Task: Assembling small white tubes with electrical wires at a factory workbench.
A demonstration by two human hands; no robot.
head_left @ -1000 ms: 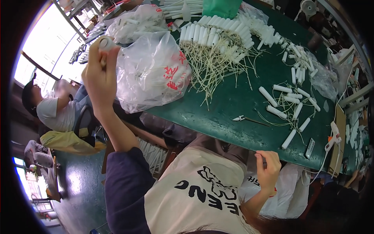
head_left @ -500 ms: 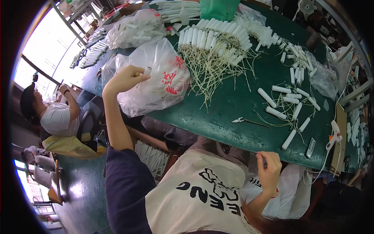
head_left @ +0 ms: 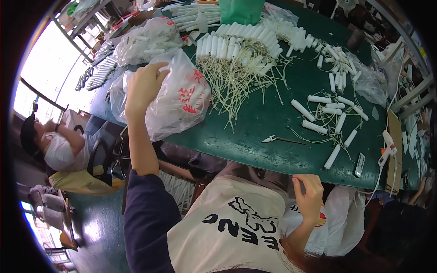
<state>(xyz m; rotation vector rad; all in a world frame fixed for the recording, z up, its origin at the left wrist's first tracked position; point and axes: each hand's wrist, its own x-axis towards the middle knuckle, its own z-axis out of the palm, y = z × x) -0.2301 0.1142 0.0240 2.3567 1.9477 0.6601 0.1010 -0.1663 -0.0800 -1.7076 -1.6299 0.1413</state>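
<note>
My left hand is raised over a clear plastic bag with red print, at the table's left edge. Its thumb and forefinger are apart by the bag's upper part, and I see nothing between them. My right hand is at the table's front edge, fingers curled and thumb against the forefinger; whatever they may hold is too small to make out. Beyond it, a thin pointed tool with a white end lies on the table. Loose white tubes with wires are scattered to the right.
A large pile of white tubes with trailing pale wires covers the back middle of the green table. Behind stand a green bag and another filled plastic bag. A white power strip hangs at right. A person sits at left.
My left hand has moved up and slightly right over the bag; the small pale piece at its fingertips is no longer visible. My right hand stays at the table edge. The view has shifted a little.
</note>
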